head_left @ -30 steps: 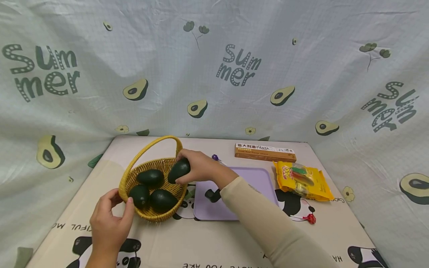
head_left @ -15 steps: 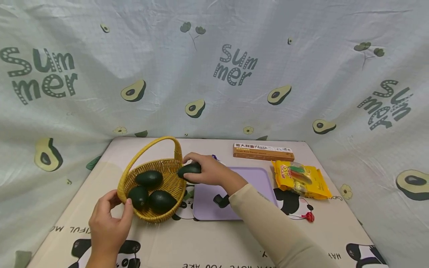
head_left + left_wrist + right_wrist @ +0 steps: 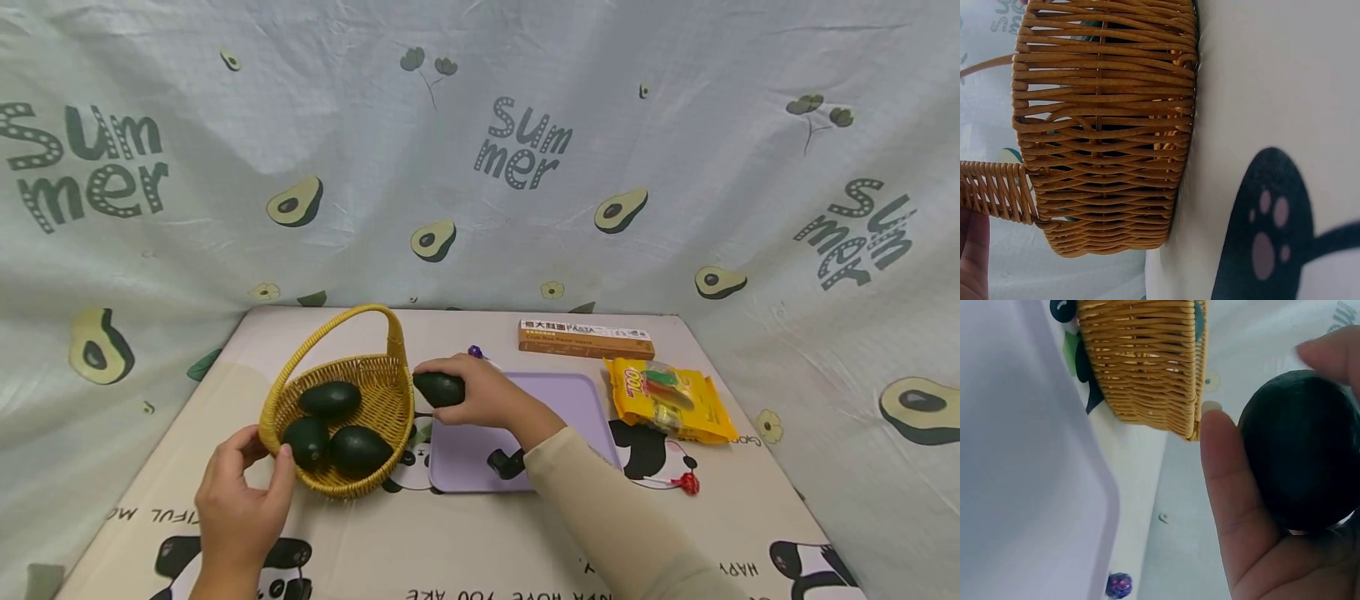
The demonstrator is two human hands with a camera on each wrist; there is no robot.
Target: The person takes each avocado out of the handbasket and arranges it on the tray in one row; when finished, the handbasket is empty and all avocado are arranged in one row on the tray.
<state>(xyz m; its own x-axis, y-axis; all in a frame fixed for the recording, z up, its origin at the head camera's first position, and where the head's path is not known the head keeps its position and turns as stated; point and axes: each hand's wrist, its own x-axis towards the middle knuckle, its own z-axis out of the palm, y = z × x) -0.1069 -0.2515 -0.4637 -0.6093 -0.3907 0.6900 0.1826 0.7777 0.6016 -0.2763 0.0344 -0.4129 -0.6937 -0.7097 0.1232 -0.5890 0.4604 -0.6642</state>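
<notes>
A yellow wicker basket (image 3: 386, 387) with a tall handle stands on the left side of the table. Three dark green avocados (image 3: 330, 401) lie inside it. My left hand (image 3: 243, 504) holds the basket where the handle meets its left rim; its fingers (image 3: 975, 256) press against the handle's wicker. In my right hand (image 3: 483, 396) is another dark avocado (image 3: 440, 389), gripped between thumb and fingers, raised just right of the basket over the left edge of a lilac tray (image 3: 461, 462). Up close, that avocado (image 3: 1300, 450) rests against the palm.
A purple lollipop (image 3: 476, 352) lies behind the tray. At the back right is a pasta box (image 3: 585, 340), with a yellow candy bag (image 3: 667, 402) in front of it. A red lollipop (image 3: 687, 482) lies right of the tray. A printed curtain surrounds the table.
My right hand has lifted the avocado out of the basket's right side and moved it rightward, past the rim. The left hand keeps its hold on the basket.
</notes>
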